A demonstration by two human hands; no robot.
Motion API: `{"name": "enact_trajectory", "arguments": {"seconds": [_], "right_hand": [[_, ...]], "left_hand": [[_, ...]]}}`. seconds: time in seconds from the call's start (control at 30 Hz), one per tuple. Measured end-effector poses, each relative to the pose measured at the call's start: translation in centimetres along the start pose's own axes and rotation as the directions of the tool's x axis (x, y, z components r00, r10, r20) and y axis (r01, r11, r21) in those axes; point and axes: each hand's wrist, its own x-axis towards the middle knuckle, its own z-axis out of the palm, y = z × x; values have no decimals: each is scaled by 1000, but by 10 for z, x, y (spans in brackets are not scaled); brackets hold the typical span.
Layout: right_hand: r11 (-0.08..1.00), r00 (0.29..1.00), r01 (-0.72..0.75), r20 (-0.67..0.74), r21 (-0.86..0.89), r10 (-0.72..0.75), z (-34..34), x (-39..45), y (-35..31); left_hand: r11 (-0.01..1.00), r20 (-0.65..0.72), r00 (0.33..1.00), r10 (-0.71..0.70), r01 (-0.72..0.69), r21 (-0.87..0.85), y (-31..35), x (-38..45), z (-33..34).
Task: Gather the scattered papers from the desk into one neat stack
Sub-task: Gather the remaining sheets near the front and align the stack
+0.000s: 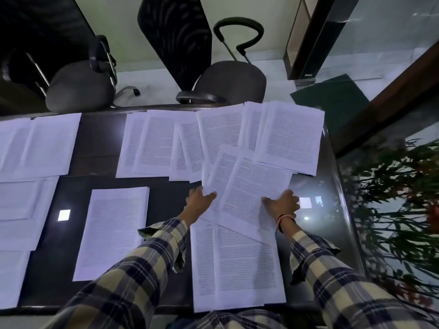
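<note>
My left hand [198, 198] has its thumb on top of the tilted bundle of sheets [251, 193], at the bundle's left edge, and its other fingers are tucked under the paper, so it pinches that edge. My right hand [283, 203] sits at the bundle's right edge with its fingers curled onto the top sheet; I cannot tell whether any of them reach underneath. The bundle lies askew on the right half of the counter [99, 143], overlapping the near pages [237, 264] in front of me and the far row of pages [213, 138] fanned along the back edge.

To do this step well, I judge I should keep both sides held evenly, so the loose sheets in the bundle do not slide against each other. I should lift it slightly rather than drag it, since dragging would likely pull the pages beneath along. Then I would turn it square with the near pages and lay it on them, knocking the edges flush with both palms.

More paper waits: a single stack [111, 231] in the middle of the counter, and the left-hand pages [35, 143] spread to the far left. The glossy counter looks slick, so sheets may skate if I push them.
</note>
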Motion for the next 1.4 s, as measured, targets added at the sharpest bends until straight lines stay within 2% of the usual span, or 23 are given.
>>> {"name": "enact_trajectory", "arguments": {"seconds": [0.1,0.2,0.3,0.47,0.57,0.67,0.83,0.9,1.03,1.13,1.3,1.4], "right_hand": [[994,992,106,69,-41,-103,6,3,-10],[986,987,147,77,-81,-141,7,8,-15],[984,982,176,78,-31,-173,6,12,-18],[967,955,247,153,62,-254,8,21,-20],[956,941,224,211,191,-263,2,22,-19],[941,949,175,203,291,-239,-4,21,-13],[927,949,183,189,326,-254,-4,15,-6],[932,937,227,197,283,-288,0,9,-3],[916,892,401,216,28,-397,11,3,8],[889,870,453,254,-71,-423,15,0,16],[910,884,414,239,-1,-402,11,-21,-11],[892,863,445,223,86,-452,17,-35,-35]], "left_hand": [[997,9,998,-55,55,-48,-16,25,9],[989,-45,999,-11,4,-146,9,-4,1],[970,-66,998,25,-40,-238,35,-26,-1],[943,9,1000,-14,16,-334,47,-24,9],[944,-2,999,-37,34,-328,49,-27,9],[892,55,996,-64,82,-445,50,-38,0],[805,112,991,-74,126,-579,39,-62,-17],[783,89,995,-53,96,-615,34,-71,-24],[775,-18,999,-48,26,-631,28,-79,-45],[781,-106,993,-54,-24,-625,25,-84,-67],[724,-228,973,-21,-143,-675,26,-98,-105],[678,-280,960,22,-220,-701,31,-110,-124]]}}
